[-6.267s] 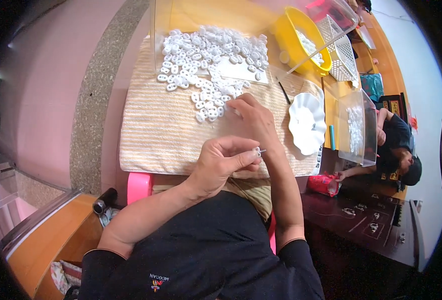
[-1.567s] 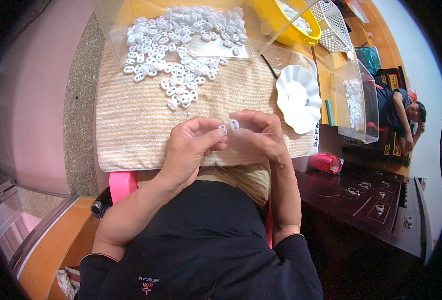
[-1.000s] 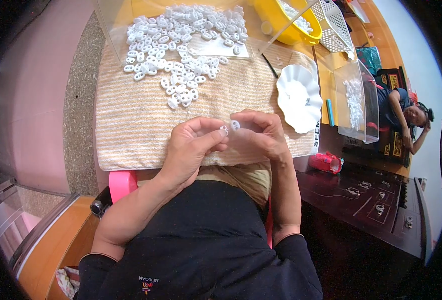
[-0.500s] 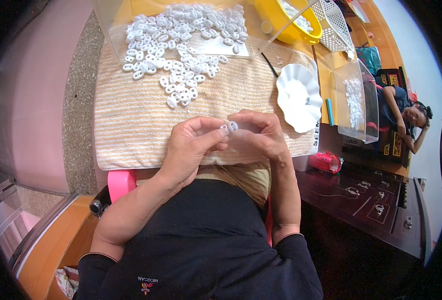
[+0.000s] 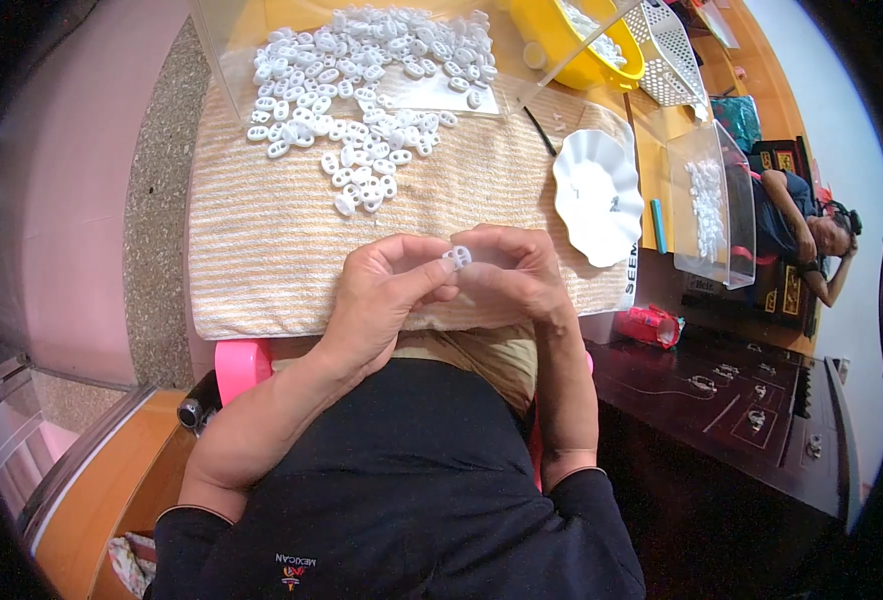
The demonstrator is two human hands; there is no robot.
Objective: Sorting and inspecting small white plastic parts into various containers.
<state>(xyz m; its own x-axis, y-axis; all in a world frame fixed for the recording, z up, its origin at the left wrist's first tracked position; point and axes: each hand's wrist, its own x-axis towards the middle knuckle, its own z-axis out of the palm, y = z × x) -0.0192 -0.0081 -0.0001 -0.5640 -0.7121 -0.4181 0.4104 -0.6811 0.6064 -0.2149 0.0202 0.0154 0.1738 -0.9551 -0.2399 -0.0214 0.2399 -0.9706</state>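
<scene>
Both hands share the grip: left hand [image 5: 387, 290] and right hand [image 5: 517, 270] pinch one small white oval plastic piece with two holes [image 5: 457, 257] between thumbs and fingertips, pressed together at frame centre, just above the near edge of the beige striped towel [image 5: 262, 250]. Held close to the body and raised off the towel, probably so the piece can be turned and checked by eye. Holes face the camera; surface reads glossy, no flaw discernible at this size.

Same-type pieces lie in a loose heap of white plastic pieces [image 5: 362, 90] at upper centre, spread partly on the towel, partly on a clear plastic sheet [image 5: 442, 95]. The towel likely stops them rolling and gives contrast.

Right of the hands: white scalloped dish [image 5: 597, 195], nearly empty, within easy reach. Beyond it, a clear rectangular box [image 5: 712, 205] with more white pieces. Yellow round bowl [image 5: 582, 45] and white mesh basket [image 5: 667, 55] at upper right. Another person sits at far right, apart from this work.
</scene>
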